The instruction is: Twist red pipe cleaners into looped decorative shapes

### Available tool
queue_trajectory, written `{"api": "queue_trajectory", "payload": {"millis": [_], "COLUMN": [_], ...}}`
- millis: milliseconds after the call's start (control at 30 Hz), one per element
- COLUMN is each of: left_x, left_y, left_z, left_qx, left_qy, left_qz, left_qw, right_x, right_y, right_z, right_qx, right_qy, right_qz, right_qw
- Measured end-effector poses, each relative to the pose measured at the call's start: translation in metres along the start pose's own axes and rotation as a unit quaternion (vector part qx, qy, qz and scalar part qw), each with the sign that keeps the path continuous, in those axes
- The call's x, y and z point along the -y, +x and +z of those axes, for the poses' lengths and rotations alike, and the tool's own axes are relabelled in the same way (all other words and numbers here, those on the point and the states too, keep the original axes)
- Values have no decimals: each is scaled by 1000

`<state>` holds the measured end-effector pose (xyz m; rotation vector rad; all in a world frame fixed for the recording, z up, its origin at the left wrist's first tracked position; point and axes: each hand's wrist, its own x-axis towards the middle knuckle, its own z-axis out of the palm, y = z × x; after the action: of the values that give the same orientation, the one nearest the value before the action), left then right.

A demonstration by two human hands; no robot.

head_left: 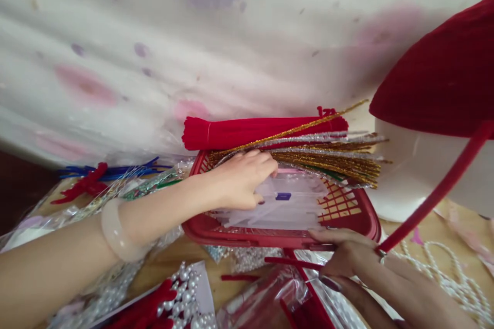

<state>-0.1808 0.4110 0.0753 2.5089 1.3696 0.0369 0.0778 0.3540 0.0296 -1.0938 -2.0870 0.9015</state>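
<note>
My left hand (247, 177) reaches into a red plastic basket (247, 240), with its thumb and fingers apart over a pile of translucent white sticks (289, 212). Its fingertips lie between these sticks and a bundle of gold and silver tinsel pipe cleaners (347, 164); what is under the palm is hidden. A white bangle (118, 231) circles the left wrist. At the basket's front right rim, my right hand (363, 267) has a fuzzy red pipe cleaner (440, 190) in its fingers. One end of it sticks out to the left, while the other slants up to the right.
Behind the basket lies a thick bundle of red pipe cleaners (239, 133). A dark red rounded cover (443, 72) sits above a white object (401, 175) at right. Silver pearl beads (187, 288), clear plastic bags (266, 298) and a white bead string (459, 277) lie around the table.
</note>
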Motion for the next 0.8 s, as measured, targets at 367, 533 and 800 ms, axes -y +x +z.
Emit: {"api": "queue_trajectory", "payload": {"millis": [367, 533, 800], "left_x": [-3, -27, -114], "left_y": [3, -10, -137], "left_z": [-2, -22, -101], "left_qx": [25, 36, -111], "left_qy": [75, 88, 87], "left_qz": [31, 38, -86], "left_qw": [996, 995, 986], "right_x": [28, 49, 92], "right_y": [0, -4, -100], "right_z": [-5, -16, -29], "right_qx": [63, 23, -95], "right_qy": [-51, -70, -132], "right_qz": [-72, -70, -112], "right_qw": [994, 995, 980]}}
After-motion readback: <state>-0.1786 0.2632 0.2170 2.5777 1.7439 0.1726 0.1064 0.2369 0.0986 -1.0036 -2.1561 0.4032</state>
